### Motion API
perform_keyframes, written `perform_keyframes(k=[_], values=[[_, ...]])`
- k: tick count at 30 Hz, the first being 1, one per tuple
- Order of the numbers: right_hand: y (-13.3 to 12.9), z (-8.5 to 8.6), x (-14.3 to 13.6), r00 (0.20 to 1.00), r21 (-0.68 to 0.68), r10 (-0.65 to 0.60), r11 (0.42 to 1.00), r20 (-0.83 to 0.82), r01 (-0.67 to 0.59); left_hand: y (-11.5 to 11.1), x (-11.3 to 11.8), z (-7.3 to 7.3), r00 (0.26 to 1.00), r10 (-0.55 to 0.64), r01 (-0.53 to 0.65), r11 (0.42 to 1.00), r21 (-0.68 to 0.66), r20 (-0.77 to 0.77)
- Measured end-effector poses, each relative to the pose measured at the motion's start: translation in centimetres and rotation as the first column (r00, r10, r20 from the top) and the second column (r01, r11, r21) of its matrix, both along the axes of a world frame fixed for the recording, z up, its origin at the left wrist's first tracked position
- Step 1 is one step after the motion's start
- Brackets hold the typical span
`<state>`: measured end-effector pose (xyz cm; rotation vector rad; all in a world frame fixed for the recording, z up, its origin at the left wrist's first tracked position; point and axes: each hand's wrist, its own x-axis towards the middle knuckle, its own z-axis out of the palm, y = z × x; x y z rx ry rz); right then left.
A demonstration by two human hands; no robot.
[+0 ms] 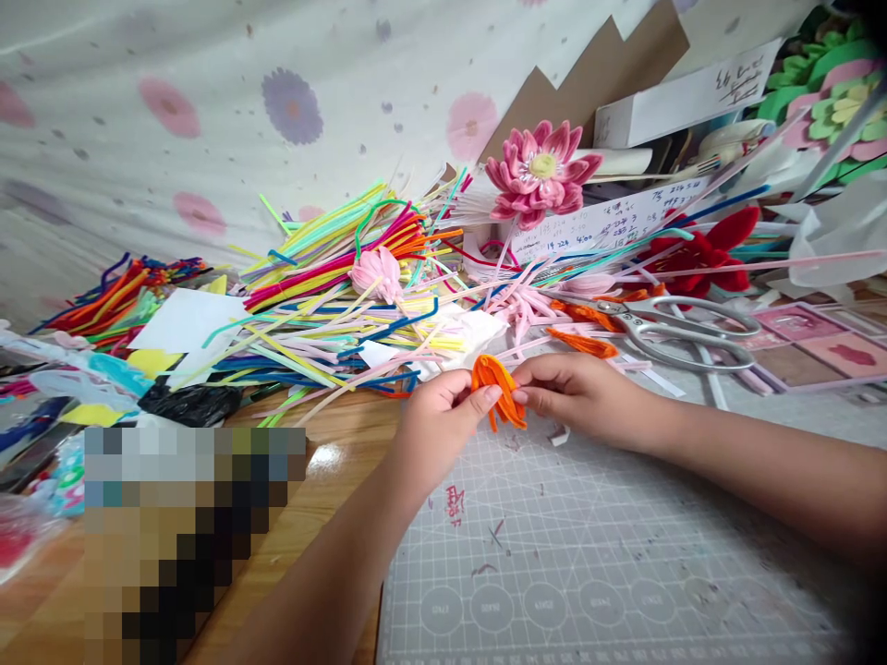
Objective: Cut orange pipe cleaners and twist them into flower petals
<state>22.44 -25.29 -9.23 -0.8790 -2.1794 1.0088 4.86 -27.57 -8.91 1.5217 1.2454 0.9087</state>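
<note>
Above the grey cutting mat point(554, 545), my left hand point(443, 406) pinches an orange pipe-cleaner petal point(495, 377) between thumb and fingers. My right hand point(565, 386) grips the same petal's right edge. The petal is a rounded loop of several orange strands, with loose ends hanging down. Other orange pipe-cleaner pieces point(582, 342) lie just behind my right hand. Silver scissors point(683, 328) rest beyond my right wrist, handles to the right. My fingertips partly hide the petal's sides.
Piles of coloured pipe cleaners point(333, 268) spread along the back. A pink pipe-cleaner flower point(541, 174) stands above them, with a red flower point(707, 254) farther right. A makeup palette point(824, 342) lies at right. A black plastic bag point(190, 402) sits on the wooden table point(325, 517) at left.
</note>
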Motion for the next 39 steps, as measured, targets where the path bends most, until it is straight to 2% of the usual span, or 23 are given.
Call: perform_keyframes(k=[3, 7, 11, 18, 21, 24, 26, 29, 35, 37, 39], values=[[-0.1, -0.2, 0.0, 0.999, -0.088, 0.015, 0.996, -0.035, -0.018, -0.3, 0.2, 0.2, 0.999, -0.021, 0.024, 0.998, -0.059, 0.05], [-0.2, -0.3, -0.1, 0.998, -0.129, 0.04, 0.991, -0.049, -0.047, -0.5, 0.5, 0.5, 0.995, -0.034, 0.045, 0.991, -0.123, 0.092], [-0.3, -0.4, -0.1, 0.998, -0.101, 0.042, 0.994, -0.041, -0.046, -0.5, 0.4, 0.6, 0.996, -0.056, 0.062, 0.994, -0.095, 0.072], [-0.3, 0.1, -0.1, 0.999, -0.114, 0.038, 0.993, -0.03, -0.041, -0.3, 0.4, 0.3, 0.999, -0.014, 0.017, 0.998, -0.067, 0.039], [-0.3, 0.5, -0.2, 0.999, -0.233, 0.017, 0.972, -0.05, -0.028, -0.3, 0.5, 0.1, 0.998, 0.032, -0.03, 0.998, -0.052, 0.045], [-0.4, 0.7, -0.3, 0.995, -0.415, 0.038, 0.907, -0.088, -0.071, -0.4, 0.8, 0.1, 0.995, 0.06, -0.053, 0.994, -0.092, 0.074], [-0.5, 0.8, -0.4, 0.991, -0.472, 0.069, 0.874, -0.113, -0.115, -0.5, 0.9, 0.2, 0.994, 0.058, -0.045, 0.989, -0.14, 0.092], [-0.5, 0.8, -0.4, 0.989, -0.483, 0.071, 0.867, -0.128, -0.125, -0.7, 1.0, 0.5, 0.991, 0.029, -0.004, 0.983, -0.181, 0.131], [-0.5, 1.0, -0.6, 0.993, -0.462, 0.075, 0.881, -0.088, -0.107, -0.6, 1.0, 0.3, 0.988, -0.006, 0.03, 0.987, -0.156, 0.151], [-0.6, 1.2, -0.6, 0.999, -0.444, 0.045, 0.895, -0.022, -0.05, -0.4, 1.0, 0.1, 0.992, -0.001, 0.019, 0.99, -0.14, 0.127], [-0.6, 1.5, -0.7, 0.996, -0.37, -0.014, 0.928, 0.086, 0.045, -0.3, 1.2, -0.1, 0.995, 0.018, -0.007, 0.994, -0.111, 0.102]])
